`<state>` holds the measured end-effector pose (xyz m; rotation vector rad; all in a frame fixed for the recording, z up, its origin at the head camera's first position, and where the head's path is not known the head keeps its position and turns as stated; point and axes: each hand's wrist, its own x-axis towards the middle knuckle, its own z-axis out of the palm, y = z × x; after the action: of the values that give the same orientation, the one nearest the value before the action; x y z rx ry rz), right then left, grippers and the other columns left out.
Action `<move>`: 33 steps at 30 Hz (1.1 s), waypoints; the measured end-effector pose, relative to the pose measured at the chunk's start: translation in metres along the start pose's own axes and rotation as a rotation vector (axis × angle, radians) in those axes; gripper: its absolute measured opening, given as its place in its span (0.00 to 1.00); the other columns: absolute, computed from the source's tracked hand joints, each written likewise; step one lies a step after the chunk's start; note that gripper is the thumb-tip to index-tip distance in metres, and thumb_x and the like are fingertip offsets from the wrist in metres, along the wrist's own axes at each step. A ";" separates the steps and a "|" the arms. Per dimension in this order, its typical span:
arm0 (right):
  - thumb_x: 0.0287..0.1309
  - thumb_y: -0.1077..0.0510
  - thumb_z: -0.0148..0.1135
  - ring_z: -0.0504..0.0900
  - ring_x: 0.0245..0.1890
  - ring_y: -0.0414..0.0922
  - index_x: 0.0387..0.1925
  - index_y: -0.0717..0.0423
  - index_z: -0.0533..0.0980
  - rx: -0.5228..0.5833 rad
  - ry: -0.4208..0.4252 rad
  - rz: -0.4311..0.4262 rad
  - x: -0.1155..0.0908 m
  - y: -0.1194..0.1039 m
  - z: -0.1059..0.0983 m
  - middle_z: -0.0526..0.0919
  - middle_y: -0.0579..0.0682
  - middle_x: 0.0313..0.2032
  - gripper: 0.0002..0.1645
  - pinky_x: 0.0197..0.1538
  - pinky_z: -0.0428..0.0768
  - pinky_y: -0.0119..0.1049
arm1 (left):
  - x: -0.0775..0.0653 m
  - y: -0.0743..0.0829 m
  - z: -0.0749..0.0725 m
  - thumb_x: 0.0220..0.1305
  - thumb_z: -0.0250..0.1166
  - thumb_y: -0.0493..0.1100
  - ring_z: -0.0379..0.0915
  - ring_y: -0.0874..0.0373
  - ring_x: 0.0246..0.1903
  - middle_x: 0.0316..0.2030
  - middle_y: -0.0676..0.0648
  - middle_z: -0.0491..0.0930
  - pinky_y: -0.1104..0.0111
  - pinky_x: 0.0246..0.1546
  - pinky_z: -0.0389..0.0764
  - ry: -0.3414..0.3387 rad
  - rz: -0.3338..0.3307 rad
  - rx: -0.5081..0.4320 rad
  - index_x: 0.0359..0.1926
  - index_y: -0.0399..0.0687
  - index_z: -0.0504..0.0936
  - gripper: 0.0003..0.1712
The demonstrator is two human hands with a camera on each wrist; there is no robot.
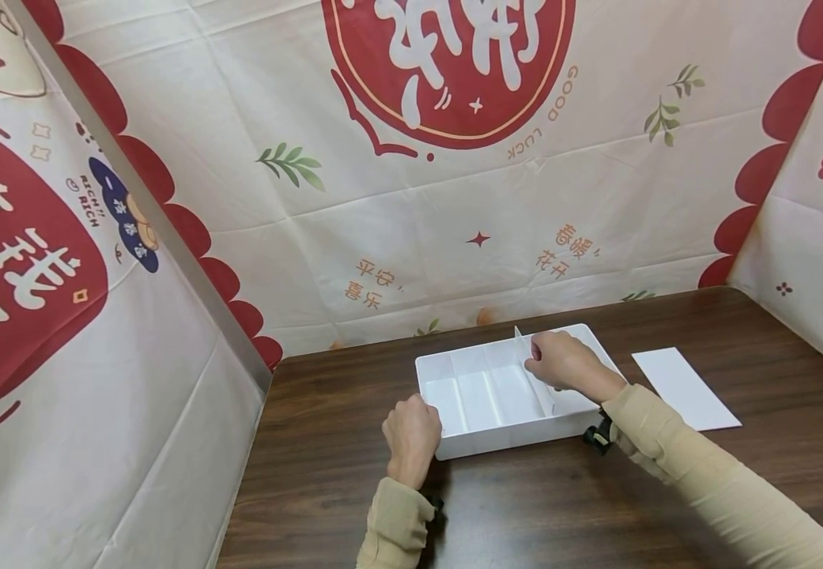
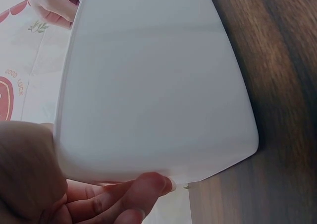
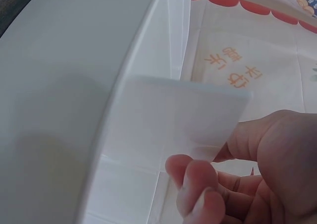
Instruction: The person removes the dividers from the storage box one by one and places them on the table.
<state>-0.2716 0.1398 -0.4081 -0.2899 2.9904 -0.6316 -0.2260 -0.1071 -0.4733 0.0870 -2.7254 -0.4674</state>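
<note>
A shallow white plastic tray (image 1: 518, 433) lies on the table, with thin upright dividers parting its left side into compartments. My left hand (image 1: 413, 435) grips the tray's near left corner; in the left wrist view its fingers (image 2: 143, 189) curl round the end wall. Over the tray's right part, my right hand (image 1: 568, 363) pinches a thin white divider panel (image 1: 535, 379) between thumb and fingers. In the right wrist view the panel (image 3: 183, 115) stands crosswise inside the tray, its top edge tilted above the rim. Whether its lower edge sits in a slot is hidden.
A flat white rectangular panel (image 1: 688, 389) lies on the dark wood table (image 1: 525, 506) to the right of the tray. Behind the table hangs a printed cloth (image 1: 411, 221), with another cloth wall (image 1: 84, 379) at the left.
</note>
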 end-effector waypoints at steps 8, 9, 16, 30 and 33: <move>0.55 0.56 0.55 0.75 0.13 0.42 0.23 0.57 0.70 -0.001 0.001 0.006 0.000 0.000 -0.001 0.76 0.51 0.17 0.10 0.17 0.69 0.34 | 0.000 -0.001 0.002 0.50 0.57 0.37 0.64 0.53 0.07 0.08 0.45 0.72 0.58 0.08 0.65 0.012 0.009 -0.015 0.07 0.46 0.67 0.18; 0.56 0.56 0.55 0.75 0.13 0.42 0.23 0.57 0.71 -0.001 0.001 0.004 0.000 0.000 -0.001 0.76 0.51 0.17 0.10 0.17 0.69 0.34 | 0.000 -0.001 0.001 0.50 0.57 0.37 0.64 0.53 0.07 0.08 0.45 0.72 0.58 0.08 0.65 0.014 0.011 -0.016 0.07 0.46 0.67 0.18; 0.55 0.56 0.56 0.75 0.14 0.42 0.23 0.57 0.71 0.000 0.012 -0.003 -0.001 0.000 -0.002 0.76 0.51 0.18 0.10 0.17 0.69 0.35 | 0.000 -0.001 -0.001 0.51 0.57 0.38 0.64 0.53 0.07 0.08 0.45 0.72 0.58 0.08 0.65 0.008 0.011 -0.024 0.08 0.46 0.67 0.18; 0.56 0.57 0.56 0.74 0.13 0.42 0.23 0.57 0.71 0.024 0.031 -0.019 -0.003 0.003 -0.004 0.75 0.50 0.16 0.10 0.16 0.69 0.34 | 0.000 -0.002 0.001 0.50 0.59 0.38 0.62 0.56 0.07 0.07 0.47 0.71 0.60 0.06 0.64 0.032 0.026 -0.021 0.08 0.46 0.67 0.18; 0.56 0.57 0.57 0.74 0.14 0.42 0.22 0.57 0.71 0.026 0.038 -0.022 -0.003 0.003 -0.004 0.75 0.51 0.16 0.10 0.16 0.69 0.34 | 0.000 -0.002 0.001 0.50 0.59 0.37 0.59 0.57 0.06 0.06 0.48 0.69 0.60 0.06 0.62 0.038 0.031 -0.021 0.07 0.47 0.66 0.19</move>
<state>-0.2696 0.1449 -0.4053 -0.3134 3.0165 -0.6861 -0.2262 -0.1089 -0.4751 0.0482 -2.6800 -0.4810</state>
